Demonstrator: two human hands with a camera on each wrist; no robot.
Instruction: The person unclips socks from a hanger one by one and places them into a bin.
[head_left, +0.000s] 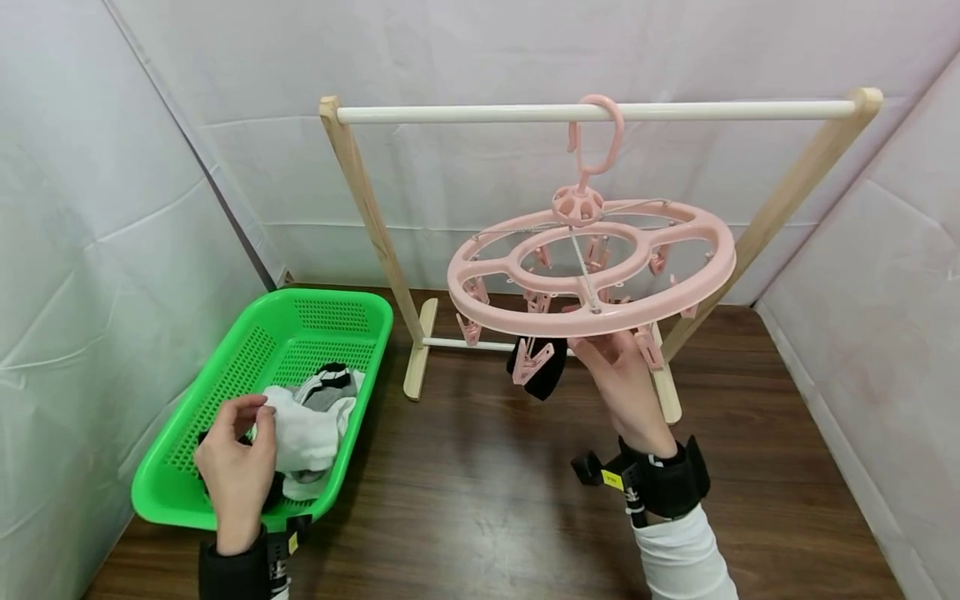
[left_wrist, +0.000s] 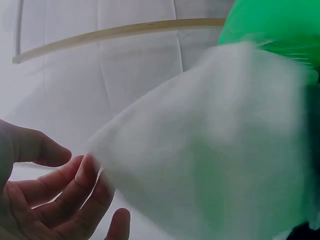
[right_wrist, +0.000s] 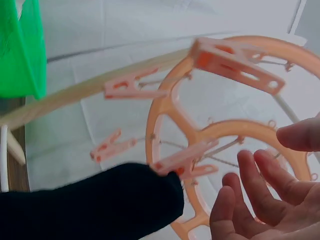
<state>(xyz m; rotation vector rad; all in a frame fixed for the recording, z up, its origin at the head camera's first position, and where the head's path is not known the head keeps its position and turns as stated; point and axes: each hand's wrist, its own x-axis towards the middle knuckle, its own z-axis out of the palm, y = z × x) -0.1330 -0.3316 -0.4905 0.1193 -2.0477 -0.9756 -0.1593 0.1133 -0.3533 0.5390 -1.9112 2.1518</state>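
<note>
My left hand (head_left: 242, 467) is over the green basket (head_left: 337, 300), its fingertips pinching a corner of a white sock (head_left: 303, 433). In the left wrist view the sock tapers to the fingertips and its far part is blurred. A pink round clip hanger (head_left: 487, 312) hangs by its hook from a white rod. One of its clothespins (right_wrist: 187, 160) holds a black sock (right_wrist: 115, 200), which dangles below the ring. Under the ring's front edge, close to that sock, is my right hand (head_left: 626, 383). Its fingers are loosely spread with nothing between them.
The rod (head_left: 465, 113) rests on a wooden stand (head_left: 367, 200) at the back of the dark wooden table (head_left: 465, 517). Grey, white and black socks (head_left: 330, 387) lie in the basket. Other clothespins (head_left: 470, 329) dangle around the ring. White cloth walls (head_left: 150, 275) surround the table.
</note>
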